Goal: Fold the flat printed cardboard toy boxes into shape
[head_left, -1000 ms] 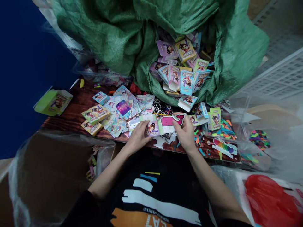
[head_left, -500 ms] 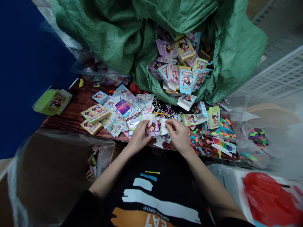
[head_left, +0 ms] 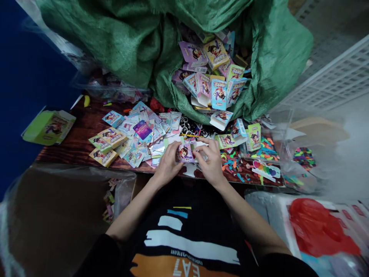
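Observation:
A small purple cardboard box (head_left: 185,153) with a cartoon girl on it lies between my hands, just above the table's front edge. My left hand (head_left: 168,163) grips its left side, thumb below and fingers behind. At the right end, my right hand (head_left: 211,161) has its thumb and fingers closed about the end of the box. Its fingertips partly cover that end, so the flap there is hard to make out. To the left is a pile of picture cards (head_left: 135,152), with a purple card (head_left: 142,130) on top. Several small closed boxes (head_left: 112,135) lie beside the pile.
Behind, a green woven sack (head_left: 138,50) spills small cartoon boxes (head_left: 218,94). Colourful small pieces (head_left: 235,165) lie at the right, near a rainbow heart strip (head_left: 265,170). An open green box (head_left: 49,126) stands far left. Below are a lined carton (head_left: 57,215) and a red bag (head_left: 319,227).
My right hand has moved in closer to the box's right end, and the white piece at its fingertips no longer shows plainly. The whole view has shifted slightly.

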{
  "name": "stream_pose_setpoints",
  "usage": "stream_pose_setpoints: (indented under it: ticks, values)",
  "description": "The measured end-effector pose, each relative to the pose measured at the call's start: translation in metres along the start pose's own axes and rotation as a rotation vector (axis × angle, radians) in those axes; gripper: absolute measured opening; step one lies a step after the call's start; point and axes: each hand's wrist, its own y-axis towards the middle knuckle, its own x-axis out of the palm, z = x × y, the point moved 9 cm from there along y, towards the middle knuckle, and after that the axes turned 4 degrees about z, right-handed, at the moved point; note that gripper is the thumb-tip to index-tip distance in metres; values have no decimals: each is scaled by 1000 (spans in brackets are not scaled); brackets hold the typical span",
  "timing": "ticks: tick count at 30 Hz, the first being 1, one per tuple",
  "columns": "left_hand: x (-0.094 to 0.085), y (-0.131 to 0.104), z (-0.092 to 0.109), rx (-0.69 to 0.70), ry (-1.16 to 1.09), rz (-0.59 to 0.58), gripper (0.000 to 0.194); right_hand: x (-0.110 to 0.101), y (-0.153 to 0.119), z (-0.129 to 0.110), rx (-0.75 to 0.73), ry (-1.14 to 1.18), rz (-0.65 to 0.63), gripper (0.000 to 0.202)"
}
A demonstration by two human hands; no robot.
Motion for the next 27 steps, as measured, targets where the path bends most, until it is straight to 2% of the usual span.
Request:
stream_pose_setpoints:
  ticks: [4, 6, 8, 12, 14, 17, 20, 23, 25, 27]
  values:
    - [5, 1, 3, 12, -10, -10, 64, -11, -5, 10, 82, 39, 102, 12]
    - [7, 0, 4, 14, 7, -17, 66, -9, -8, 15, 94, 51, 96, 15]
    - [12, -1, 5, 26, 24, -40, 67, 3, -10, 20, 84, 55, 7, 19]
    - [27, -2, 4, 37, 44, -103, 64, 35, -10, 38, 100, 18, -278, 26]
    - [33, -3, 1, 19, 30, -119, 64, 38, -8, 41, 114, 34, -373, 26]
    - [37, -1, -6, -39, -59, -111, 63, 14, -6, 36, 117, 158, -367, 22]
    - [34, 3, -17, -124, -150, -72, 62, -33, -13, 54, 196, 249, -200, 24]
    - [32, 5, -25, -193, -239, -48, 63, -67, -39, 96, 287, -32, -103, 23]
    - [33, 5, -27, -234, -328, -47, 64, -77, -58, 123, 325, -289, -79, 26]
    - [35, 4, -27, -276, -415, -54, 66, -78, -74, 143, 375, -480, -68, 29]
